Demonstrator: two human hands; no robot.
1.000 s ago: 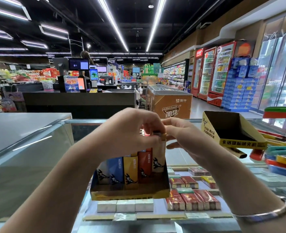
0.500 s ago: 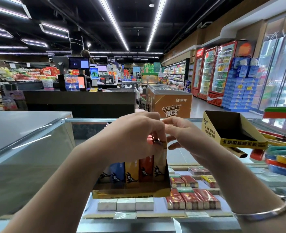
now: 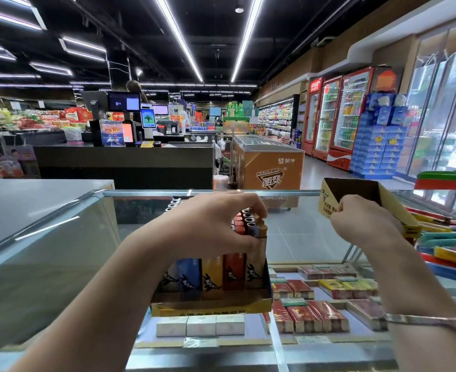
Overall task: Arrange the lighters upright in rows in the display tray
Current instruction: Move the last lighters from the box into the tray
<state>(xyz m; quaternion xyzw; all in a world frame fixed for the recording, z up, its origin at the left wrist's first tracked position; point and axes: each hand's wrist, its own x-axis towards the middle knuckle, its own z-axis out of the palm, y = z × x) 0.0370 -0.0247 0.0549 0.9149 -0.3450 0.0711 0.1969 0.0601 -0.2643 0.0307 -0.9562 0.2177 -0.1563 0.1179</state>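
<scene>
The left hand (image 3: 216,224) curls over the tops of upright lighters (image 3: 222,272) in a yellow display tray (image 3: 210,308) on the glass tabletop (image 3: 307,237), hiding most caps. The right hand (image 3: 360,221) pinches an empty yellow carton (image 3: 328,202); its print is unreadable. Lighter logos are blurred.

Supermarket under ceiling strip lights (image 3: 177,36), checkout counter (image 3: 125,159), drink fridges (image 3: 339,116) along the wall.

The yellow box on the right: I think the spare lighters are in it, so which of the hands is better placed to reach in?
Probably the right hand: it already grips the yellow box by its front wall, while the left hand holds the lighters in the display tray.
</scene>
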